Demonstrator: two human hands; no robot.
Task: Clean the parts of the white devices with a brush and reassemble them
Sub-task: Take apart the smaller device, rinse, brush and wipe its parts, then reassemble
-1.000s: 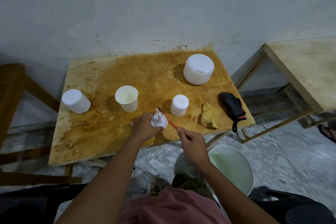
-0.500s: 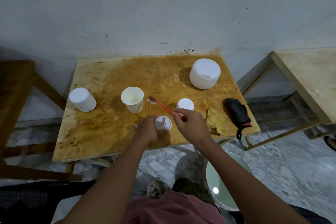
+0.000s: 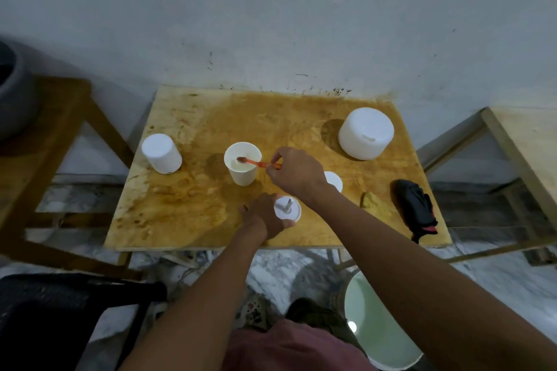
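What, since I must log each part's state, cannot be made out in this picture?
Head view:
- Small white cylinder: mostly hidden behind the right hand.
- Cup contents: too dim to tell; the brush head dips inside.
- White disc underside: covered by the left hand, which grips it.
- Floor basin: partly covered by the right forearm.
- Dark pot: cut off by the left edge.

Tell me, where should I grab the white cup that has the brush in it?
Probably round its side wall, from the left. The white cup stands upright and open, and the orange brush in the right hand leans in over its right rim, leaving the left wall free.
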